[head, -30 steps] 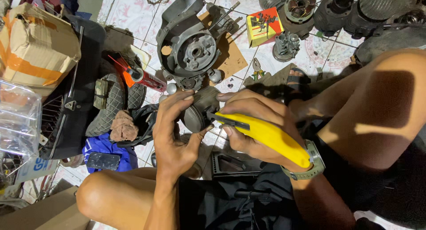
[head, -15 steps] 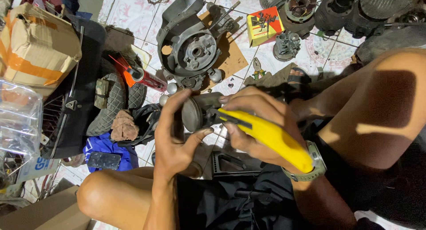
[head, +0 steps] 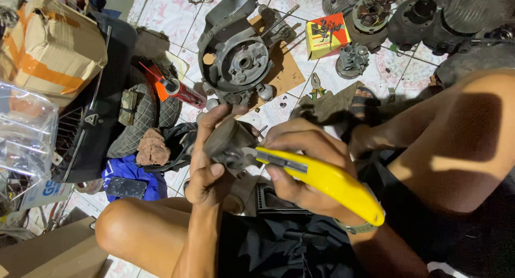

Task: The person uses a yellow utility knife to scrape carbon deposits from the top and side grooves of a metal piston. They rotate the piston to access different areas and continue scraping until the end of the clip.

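My left hand (head: pixel 206 165) grips a small round dark metal engine part (head: pixel 228 141) and holds it up over my lap. My right hand (head: pixel 303 165) is closed on a yellow utility knife (head: pixel 327 179). The knife's tip rests against the side of the metal part. My bare knees flank both hands, one at the lower left and one at the right.
A grey engine casing (head: pixel 236 55) lies on a cardboard sheet on the tiled floor ahead. A red spray can (head: pixel 179 90), a yellow box (head: pixel 327 36), pliers (head: pixel 316 85), more engine parts (head: pixel 413 15), a taped carton (head: pixel 51 47) and a phone (head: pixel 124 188) lie around.
The metal part has turned a little in my left hand, and the knife tip has stayed against it. Both hands have kept their place over my lap.
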